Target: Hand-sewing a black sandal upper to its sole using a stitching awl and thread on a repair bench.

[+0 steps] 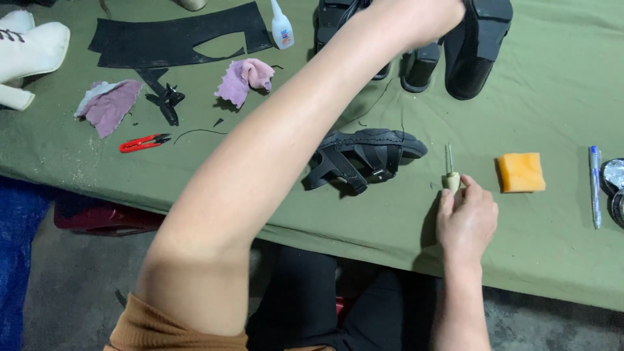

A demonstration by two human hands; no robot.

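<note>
My right hand (465,220) pinches an awl (450,174) by its wooden handle, tip standing on the worktop (559,97) beside a sandal (364,158). My left hand (422,19) reaches across to the black shoes (478,49); its grip I cannot tell.

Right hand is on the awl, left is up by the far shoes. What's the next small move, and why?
Probably lift the awl toward the black sandal: the right hand already pinches its wooden handle, the sandal lies just beside it, and the left hand is busy at the far shoes.

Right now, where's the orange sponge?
In the head view the orange sponge lies on the green cloth at the right, between the awl at the right hand and a pen.
</note>
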